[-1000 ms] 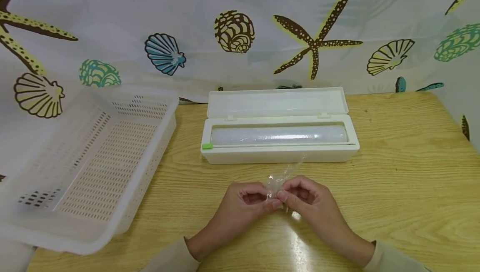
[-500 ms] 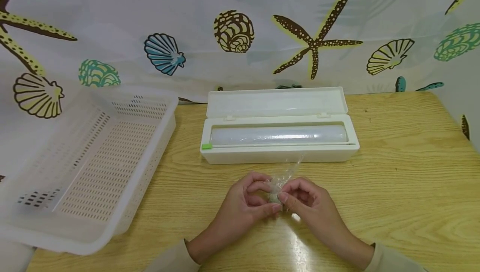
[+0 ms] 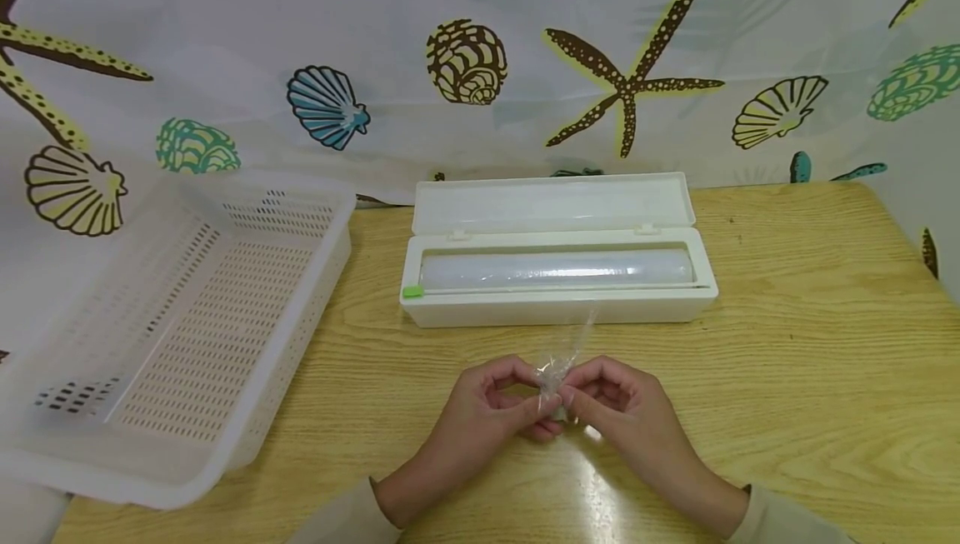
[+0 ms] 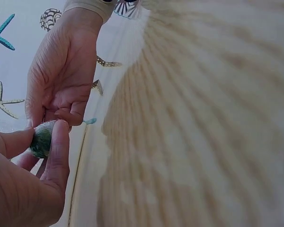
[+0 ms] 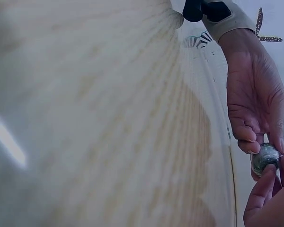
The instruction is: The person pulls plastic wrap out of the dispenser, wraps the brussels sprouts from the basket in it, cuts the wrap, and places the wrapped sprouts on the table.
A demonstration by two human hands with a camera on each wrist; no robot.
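Note:
A small dark green ball [image 4: 41,142], wrapped in clear cling film, is between the two hands; what it is made of is hard to tell. Above it, the film's twisted tail [image 3: 558,363] sticks up in the head view. My left hand [image 3: 480,411] grips the ball with thumb and fingers. From the other side, my right hand [image 3: 630,411] pinches the gathered film at the ball with thumb and forefinger. In the right wrist view the wrapped ball [image 5: 266,158] looks shiny, partly covered by fingertips. Both hands are low over the wooden table [image 3: 810,361].
Behind the hands stands a white cling film box [image 3: 558,311], lid [image 3: 555,204] raised, with a film roll [image 3: 555,269] inside. A green slider [image 3: 413,291] sits at its left front edge. At left is a white perforated basket [image 3: 288,323]. A shell-patterned cloth [image 3: 525,127] hangs behind.
Half a second ago the left fingers were spread wider and the green ball showed between the hands; now the left thumb is pressed in close to the right. The film's tail has swung slightly left.

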